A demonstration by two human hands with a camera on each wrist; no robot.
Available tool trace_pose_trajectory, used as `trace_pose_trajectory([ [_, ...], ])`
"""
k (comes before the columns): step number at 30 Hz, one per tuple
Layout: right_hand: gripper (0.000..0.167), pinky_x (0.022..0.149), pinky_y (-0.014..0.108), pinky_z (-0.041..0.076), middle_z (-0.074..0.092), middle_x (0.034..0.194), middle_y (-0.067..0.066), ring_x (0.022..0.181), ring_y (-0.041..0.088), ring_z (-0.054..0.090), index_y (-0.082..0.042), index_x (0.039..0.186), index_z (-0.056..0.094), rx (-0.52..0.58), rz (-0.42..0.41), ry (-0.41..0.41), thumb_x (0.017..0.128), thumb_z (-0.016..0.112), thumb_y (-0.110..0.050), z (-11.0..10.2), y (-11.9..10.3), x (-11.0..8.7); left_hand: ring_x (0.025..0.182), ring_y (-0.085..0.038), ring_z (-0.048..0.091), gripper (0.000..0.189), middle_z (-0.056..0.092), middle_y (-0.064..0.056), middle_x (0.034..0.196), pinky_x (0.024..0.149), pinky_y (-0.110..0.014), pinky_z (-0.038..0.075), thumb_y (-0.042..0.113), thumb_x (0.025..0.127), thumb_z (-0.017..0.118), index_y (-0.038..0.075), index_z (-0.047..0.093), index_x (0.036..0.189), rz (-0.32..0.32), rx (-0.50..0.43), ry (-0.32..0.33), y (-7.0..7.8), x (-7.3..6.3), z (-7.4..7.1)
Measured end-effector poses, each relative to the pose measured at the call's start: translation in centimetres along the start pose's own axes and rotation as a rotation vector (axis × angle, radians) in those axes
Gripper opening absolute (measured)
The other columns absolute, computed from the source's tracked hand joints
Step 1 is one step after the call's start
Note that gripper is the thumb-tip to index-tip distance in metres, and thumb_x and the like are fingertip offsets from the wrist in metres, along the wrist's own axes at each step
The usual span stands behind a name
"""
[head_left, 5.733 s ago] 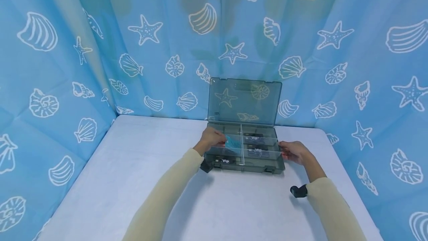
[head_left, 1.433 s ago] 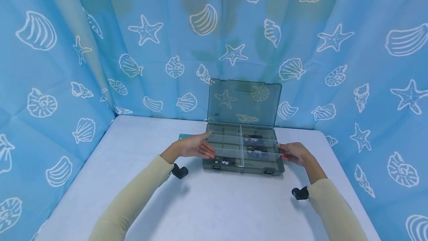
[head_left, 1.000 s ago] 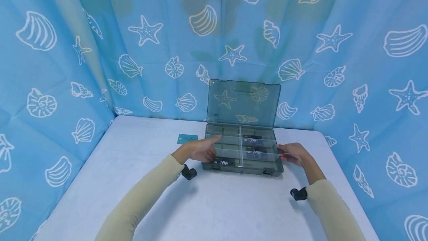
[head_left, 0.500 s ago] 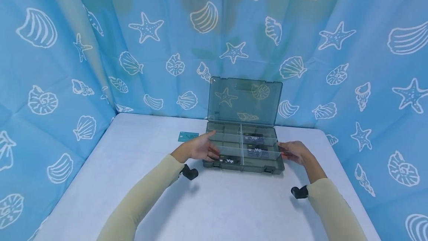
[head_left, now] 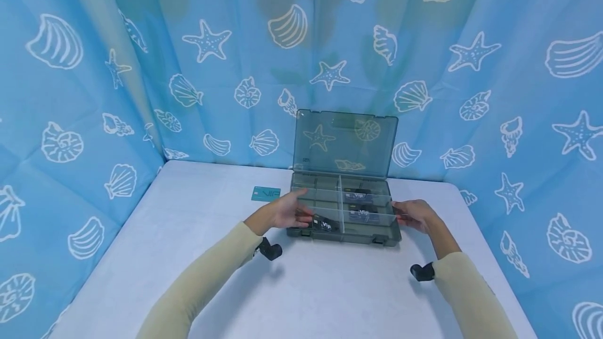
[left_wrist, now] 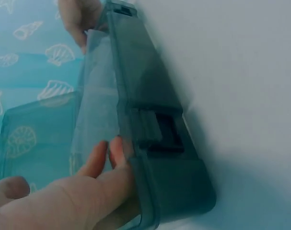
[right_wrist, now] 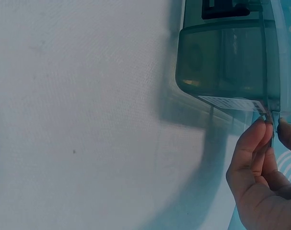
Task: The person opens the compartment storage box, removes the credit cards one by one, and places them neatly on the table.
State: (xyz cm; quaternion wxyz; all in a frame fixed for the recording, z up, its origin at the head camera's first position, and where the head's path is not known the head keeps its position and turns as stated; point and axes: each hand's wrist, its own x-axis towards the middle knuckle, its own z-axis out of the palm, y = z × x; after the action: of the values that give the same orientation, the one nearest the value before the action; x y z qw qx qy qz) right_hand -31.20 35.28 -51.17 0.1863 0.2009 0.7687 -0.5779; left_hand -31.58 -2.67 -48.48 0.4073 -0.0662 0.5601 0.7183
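Blue curtains (head_left: 282, 67) printed with white seashells and starfish hang round a white table (head_left: 348, 292). On it, the left hand (head_left: 286, 210) reaches over the front left corner of the box (head_left: 346, 237), fingers at the near end of a black card (head_left: 326, 224) and thumb standing apart; no pinch on the card shows. In the left wrist view two fingertips dip behind the front wall, with the card itself hidden there. Half a second ago the black card lay flat; its left end is now tipped up while the rest stays within the front left compartment. That reads as the card working loose from its place, not yet free of it.

The right hand (head_left: 416, 214) pinches the right edge of the box between thumb and fingers, same as in the earlier frames, which probably keeps the box steady.

Farther out, a clear divider (head_left: 341, 208) runs front to back, and two dark cards (head_left: 363, 213) sit in the right-hand compartments. Behind, the see-through lid (head_left: 345, 143) stands raised. A teal card (head_left: 266, 193), held inside the box by the left hand in the earliest frame, now lies on the table, just left of the box.
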Motion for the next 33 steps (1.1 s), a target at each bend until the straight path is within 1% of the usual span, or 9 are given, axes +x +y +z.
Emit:
trace_pose_trajectory([
  [3, 0.054, 0.077, 0.026, 0.056, 0.052, 0.106, 0.013, 0.083, 0.018, 0.059, 0.01, 0.138, 0.04, 0.001, -0.002, 0.003, 0.1, 0.056, -0.025, 0.0, 0.0, -0.1, 0.119, -0.034, 0.046, 0.071, 0.042, -0.027, 0.133, 0.107, -0.044, 0.039, 0.044, 0.105, 0.036, -0.017, 0.031, 0.141, 0.03, 0.022, -0.011, -0.2, 0.0, 0.2],
  [5, 0.055, 0.077, 0.027, 0.056, 0.052, 0.106, 0.013, 0.083, 0.018, 0.059, 0.01, 0.138, 0.039, 0.001, 0.001, 0.005, 0.1, 0.056, -0.025, 0.1, 0.0, -0.1, 0.114, -0.032, 0.051, 0.064, 0.048, -0.025, 0.128, 0.103, -0.043, 0.044, 0.039, 0.106, 0.038, -0.014, 0.032, 0.142, 0.057, 0.067, -0.003, -0.3, 0.0, 0.4],
  [8, 0.055, 0.078, 0.027, 0.056, 0.052, 0.104, 0.013, 0.082, 0.017, 0.059, 0.01, 0.138, 0.04, 0.0, 0.001, 0.008, 0.1, 0.056, -0.025, 0.1, 0.0, -0.2, 0.105, -0.029, 0.061, 0.053, 0.056, -0.022, 0.118, 0.096, -0.04, 0.05, 0.028, 0.105, 0.044, -0.013, 0.038, 0.138, 0.091, 0.133, 0.004, -0.4, 0.0, 0.6],
  [11, 0.054, 0.077, 0.027, 0.056, 0.053, 0.103, 0.013, 0.082, 0.017, 0.06, 0.01, 0.137, 0.041, 0.003, -0.002, 0.009, 0.1, 0.057, -0.026, 0.2, -0.1, -0.2, 0.096, -0.026, 0.066, 0.047, 0.061, -0.021, 0.111, 0.091, -0.038, 0.053, 0.022, 0.104, 0.048, -0.015, 0.045, 0.132, 0.113, 0.158, 0.006, -0.4, 0.0, 0.9],
  [16, 0.052, 0.076, 0.027, 0.056, 0.053, 0.102, 0.012, 0.081, 0.017, 0.059, 0.01, 0.135, 0.042, -0.001, -0.007, 0.011, 0.1, 0.057, -0.025, 0.2, -0.1, -0.3, 0.086, -0.024, 0.066, 0.038, 0.061, -0.021, 0.104, 0.083, -0.035, 0.057, 0.02, 0.102, 0.051, -0.014, 0.052, 0.122, 0.144, 0.204, 0.035, -0.5, 0.4, 1.3],
  [23, 0.052, 0.076, 0.026, 0.056, 0.053, 0.102, 0.013, 0.081, 0.017, 0.059, 0.01, 0.135, 0.043, -0.004, -0.005, 0.014, 0.099, 0.058, -0.026, 0.3, -0.3, -0.3, 0.073, -0.018, 0.068, 0.02, 0.065, -0.015, 0.095, 0.072, -0.03, 0.059, 0.011, 0.096, 0.062, -0.007, 0.065, 0.104, 0.218, 0.449, 0.117, -1.2, 1.2, 1.8],
  [25, 0.051, 0.076, 0.026, 0.056, 0.053, 0.101, 0.012, 0.082, 0.017, 0.059, 0.009, 0.134, 0.044, -0.002, -0.01, 0.008, 0.099, 0.058, -0.026, 0.3, -0.2, -0.2, 0.07, -0.017, 0.067, 0.016, 0.065, -0.014, 0.093, 0.07, -0.029, 0.059, 0.009, 0.094, 0.064, -0.006, 0.067, 0.101, 0.24, 0.492, 0.145, -1.4, 1.1, 1.9],
  [30, 0.051, 0.076, 0.026, 0.056, 0.053, 0.1, 0.012, 0.081, 0.017, 0.06, 0.009, 0.134, 0.045, -0.005, -0.002, 0.013, 0.099, 0.058, -0.025, 0.2, -0.1, -0.1, 0.066, -0.017, 0.068, 0.015, 0.066, -0.015, 0.089, 0.068, -0.03, 0.059, 0.006, 0.093, 0.065, -0.006, 0.069, 0.1, 0.27, 0.499, 0.16, -1.5, 0.8, 2.0],
  [33, 0.053, 0.075, 0.027, 0.056, 0.052, 0.101, 0.012, 0.081, 0.017, 0.06, 0.01, 0.136, 0.043, -0.006, 0.004, 0.018, 0.099, 0.058, -0.025, 0.0, -0.1, -0.1, 0.065, -0.017, 0.069, 0.013, 0.067, -0.014, 0.088, 0.067, -0.03, 0.059, 0.005, 0.092, 0.066, -0.006, 0.071, 0.098, 0.3, 0.533, 0.158, -1.2, 0.4, 1.9],
])
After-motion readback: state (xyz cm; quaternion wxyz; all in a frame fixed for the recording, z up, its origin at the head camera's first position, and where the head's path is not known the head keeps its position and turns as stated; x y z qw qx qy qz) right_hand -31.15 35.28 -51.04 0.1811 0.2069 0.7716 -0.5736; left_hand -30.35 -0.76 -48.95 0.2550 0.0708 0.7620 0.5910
